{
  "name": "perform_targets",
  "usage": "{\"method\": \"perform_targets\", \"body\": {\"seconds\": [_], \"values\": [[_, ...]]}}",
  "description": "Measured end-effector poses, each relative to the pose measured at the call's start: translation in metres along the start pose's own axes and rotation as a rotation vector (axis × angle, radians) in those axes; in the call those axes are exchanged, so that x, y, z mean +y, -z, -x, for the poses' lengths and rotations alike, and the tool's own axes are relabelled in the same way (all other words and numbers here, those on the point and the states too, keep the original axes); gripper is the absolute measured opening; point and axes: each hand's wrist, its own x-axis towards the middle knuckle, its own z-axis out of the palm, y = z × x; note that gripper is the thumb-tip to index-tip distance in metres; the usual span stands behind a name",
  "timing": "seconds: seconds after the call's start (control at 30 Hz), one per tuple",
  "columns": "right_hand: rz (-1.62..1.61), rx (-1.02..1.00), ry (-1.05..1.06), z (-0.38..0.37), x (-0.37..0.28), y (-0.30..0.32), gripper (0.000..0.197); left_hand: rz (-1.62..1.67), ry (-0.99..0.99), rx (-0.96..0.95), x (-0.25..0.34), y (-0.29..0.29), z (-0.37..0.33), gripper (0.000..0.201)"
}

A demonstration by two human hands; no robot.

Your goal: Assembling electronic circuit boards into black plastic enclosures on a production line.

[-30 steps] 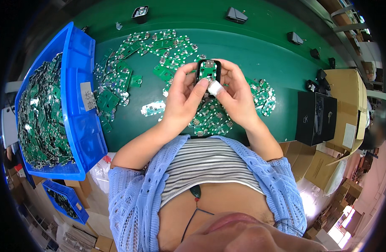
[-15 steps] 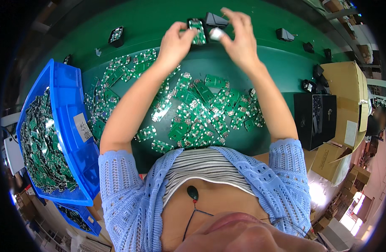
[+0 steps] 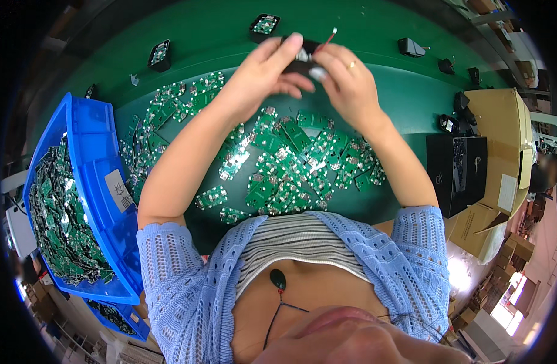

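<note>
Black plastic casing (image 3: 307, 44): gripped above the green bench (image 3: 406, 103), clasped by the left hand (image 3: 261, 73), pinched at its right edge by the right hand (image 3: 351, 85) near a red wire (image 3: 328, 40). Could not make out any board inside. Saw boards already seated in two open casings (image 3: 266, 25), many loose circuit boards (image 3: 289, 136) lying uncased. Noticed blue bin (image 3: 124, 176) heaped with boards, black box (image 3: 441, 185) holding dark, unclear contents.

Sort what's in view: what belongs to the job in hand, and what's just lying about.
Apparently part of the job:
Blurred dark casing between left hand and right hand
Thin red wire with white tip
Loose green circuit boards
Black rectangular casing holding a green board
Blue plastic bin of circuit boards

Apparently just lying about:
Small pale crumpled scrap
Tan cardboard box
</note>
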Motion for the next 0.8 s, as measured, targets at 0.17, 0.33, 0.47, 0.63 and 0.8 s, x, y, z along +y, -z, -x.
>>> {"method": "perform_targets", "body": {"seconds": [0.17, 0.33, 0.47, 0.63, 0.8], "values": [[-0.173, 0.169, -0.162, 0.023, -0.053, 0.023, 0.037, -0.035, 0.046, 0.048, -0.019, 0.002, 0.055, 0.035], [-0.574, 0.128, -0.442, 0.042, -0.068, 0.024, 0.025, 0.063, 0.083, 0.016, -0.039, -0.008, 0.09, 0.032], [-0.228, -0.055, -0.471, 0.053, -0.05, 0.024, 0.025, 0.339, 0.067, 0.106, -0.043, 0.005, 0.107, 0.032], [0.099, -0.383, -0.389, 0.065, -0.046, 0.015, 0.024, 0.326, 0.048, 0.169, -0.047, 0.001, 0.121, 0.032], [0.188, -0.353, -0.29, 0.062, -0.046, 0.016, 0.018, 0.158, 0.03, 0.045, -0.054, -0.004, 0.128, 0.031]]}}
